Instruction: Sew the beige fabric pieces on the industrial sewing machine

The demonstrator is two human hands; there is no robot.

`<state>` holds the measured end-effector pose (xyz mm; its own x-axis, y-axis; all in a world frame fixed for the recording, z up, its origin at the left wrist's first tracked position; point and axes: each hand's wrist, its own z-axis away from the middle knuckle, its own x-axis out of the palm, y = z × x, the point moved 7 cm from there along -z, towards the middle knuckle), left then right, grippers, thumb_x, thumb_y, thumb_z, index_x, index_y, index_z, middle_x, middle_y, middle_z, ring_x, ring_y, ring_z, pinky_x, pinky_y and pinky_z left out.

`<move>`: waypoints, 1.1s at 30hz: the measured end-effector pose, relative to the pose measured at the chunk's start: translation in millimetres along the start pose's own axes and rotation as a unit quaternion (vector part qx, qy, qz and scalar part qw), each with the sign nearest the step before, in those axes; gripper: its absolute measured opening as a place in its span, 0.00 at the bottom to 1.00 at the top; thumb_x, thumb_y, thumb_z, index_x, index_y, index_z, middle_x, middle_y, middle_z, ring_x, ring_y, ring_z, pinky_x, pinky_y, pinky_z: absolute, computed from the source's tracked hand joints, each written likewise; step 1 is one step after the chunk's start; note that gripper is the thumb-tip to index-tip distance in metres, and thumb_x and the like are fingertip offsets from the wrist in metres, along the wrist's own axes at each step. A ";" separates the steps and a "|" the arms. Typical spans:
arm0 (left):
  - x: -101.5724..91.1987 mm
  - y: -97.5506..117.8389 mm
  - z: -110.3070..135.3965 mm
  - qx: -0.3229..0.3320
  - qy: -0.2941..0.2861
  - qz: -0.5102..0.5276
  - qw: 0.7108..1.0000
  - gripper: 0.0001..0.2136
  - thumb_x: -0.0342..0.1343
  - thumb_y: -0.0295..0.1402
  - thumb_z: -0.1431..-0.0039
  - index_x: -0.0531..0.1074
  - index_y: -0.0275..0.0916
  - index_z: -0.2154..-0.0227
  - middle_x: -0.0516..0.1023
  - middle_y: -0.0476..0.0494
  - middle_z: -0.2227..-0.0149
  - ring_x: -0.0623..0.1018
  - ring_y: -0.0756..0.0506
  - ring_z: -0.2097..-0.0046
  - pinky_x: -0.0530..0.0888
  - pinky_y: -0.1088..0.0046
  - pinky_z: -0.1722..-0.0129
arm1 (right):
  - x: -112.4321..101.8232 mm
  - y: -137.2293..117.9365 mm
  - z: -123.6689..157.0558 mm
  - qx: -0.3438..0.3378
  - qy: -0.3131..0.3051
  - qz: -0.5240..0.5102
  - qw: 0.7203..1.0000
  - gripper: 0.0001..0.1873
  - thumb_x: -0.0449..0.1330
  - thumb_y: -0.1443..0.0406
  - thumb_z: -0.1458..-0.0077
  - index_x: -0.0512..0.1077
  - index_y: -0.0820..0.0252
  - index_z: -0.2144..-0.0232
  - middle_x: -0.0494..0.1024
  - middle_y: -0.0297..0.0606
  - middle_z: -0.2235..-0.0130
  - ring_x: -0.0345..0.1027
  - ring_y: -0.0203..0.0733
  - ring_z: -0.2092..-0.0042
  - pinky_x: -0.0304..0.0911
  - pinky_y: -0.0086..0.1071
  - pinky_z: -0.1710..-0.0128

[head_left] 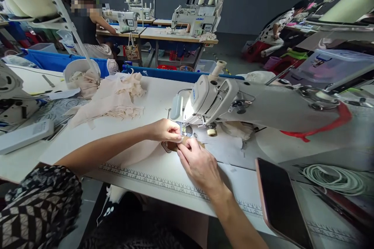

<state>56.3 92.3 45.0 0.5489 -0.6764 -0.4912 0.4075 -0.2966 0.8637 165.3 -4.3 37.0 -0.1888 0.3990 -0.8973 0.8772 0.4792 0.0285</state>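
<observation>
At the needle of a white sewing machine (201,97), both my hands meet with their fingertips almost touching. My left hand (165,130) is closed in a pinch just left of the presser foot (184,127). My right hand (198,161) is closed too, thumb and forefinger together in front of the needle plate. Between them they grip the edge of a pale beige fabric piece (143,152), which spreads left under my left forearm; the fingers hide most of the edge. A brown patch (172,146) shows beneath the fingertips. The machine's lamp lights this spot.
Stacked beige fabric pieces (112,99) lie left of the machine, near a white bin (82,74) with more cloth. A phone (282,202) rests at the right front, beside a coil of pale cord (333,179). A printed ruler (163,183) runs along the table's front. Other people sit farther back.
</observation>
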 end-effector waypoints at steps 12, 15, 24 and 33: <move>3.7 -20.0 -8.4 -0.076 0.050 -0.145 0.985 0.03 0.57 0.30 0.43 0.74 0.39 0.71 0.82 0.50 0.68 0.78 0.46 0.65 0.68 0.73 0.66 | 1.3 1.3 0.3 0.010 -0.004 -0.007 1.000 0.20 0.48 0.64 0.28 0.79 0.60 0.50 0.74 0.40 0.65 0.67 0.40 0.67 0.59 0.35 0.69; 3.8 -18.8 -8.8 -0.075 0.051 -0.151 0.984 0.04 0.56 0.31 0.42 0.74 0.39 0.71 0.82 0.50 0.68 0.78 0.46 0.65 0.68 0.73 0.65 | 2.0 0.9 0.7 0.009 -0.002 -0.004 1.000 0.20 0.48 0.64 0.28 0.79 0.60 0.49 0.74 0.40 0.64 0.67 0.41 0.67 0.60 0.35 0.68; 3.6 -20.3 -10.6 -0.093 0.048 -0.138 0.985 0.05 0.57 0.32 0.41 0.74 0.40 0.72 0.83 0.50 0.69 0.79 0.46 0.65 0.68 0.73 0.65 | -1.6 10.2 5.4 0.066 -0.028 -0.062 0.995 0.23 0.44 0.63 0.27 0.80 0.57 0.54 0.77 0.43 0.64 0.70 0.41 0.67 0.63 0.36 0.68; 2.7 -22.5 -14.9 -0.100 0.037 -0.158 0.982 0.04 0.58 0.30 0.42 0.75 0.40 0.71 0.83 0.51 0.68 0.79 0.47 0.65 0.67 0.74 0.65 | 1.9 9.7 4.6 0.063 -0.021 -0.040 0.997 0.23 0.46 0.63 0.28 0.78 0.56 0.45 0.77 0.42 0.64 0.70 0.42 0.67 0.61 0.36 0.70</move>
<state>59.5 107.2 22.5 0.4199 -0.5187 -0.7447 0.6972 -0.3410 0.6306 175.4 -2.5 33.5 -0.2448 0.3292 -0.9120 0.9089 0.4055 -0.0975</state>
